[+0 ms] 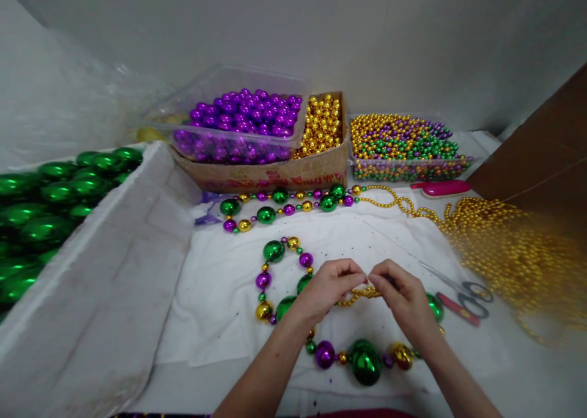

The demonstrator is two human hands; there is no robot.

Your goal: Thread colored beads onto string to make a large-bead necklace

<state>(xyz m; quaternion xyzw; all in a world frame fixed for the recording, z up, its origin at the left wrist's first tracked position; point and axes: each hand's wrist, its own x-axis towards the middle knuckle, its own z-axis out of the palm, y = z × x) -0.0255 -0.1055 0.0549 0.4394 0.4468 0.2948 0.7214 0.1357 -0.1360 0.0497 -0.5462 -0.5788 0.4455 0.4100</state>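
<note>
My left hand (pixel 334 285) and my right hand (pixel 400 288) meet over the white cloth, thumbs and forefingers pinched tip to tip. A strand of small gold beads (pixel 363 294) runs between them, just under the fingertips; the exact bit pinched is too small to see. Around and beneath my forearms lies a necklace of large green, purple and gold beads (pixel 365 362), partly covered by my arms. Scissors (pixel 463 296) with dark handles lie right of my right hand, beside a red-handled tool (pixel 458 310).
Behind lies another beaded necklace (pixel 266 215). A clear tub of purple beads (pixel 247 121) sits on a cardboard box (pixel 270 176) holding gold beads. Mixed beads fill another tub (pixel 403 149). Left stands a foam box (pixel 123 271) of green balls; right, heaped gold strands (pixel 513 253).
</note>
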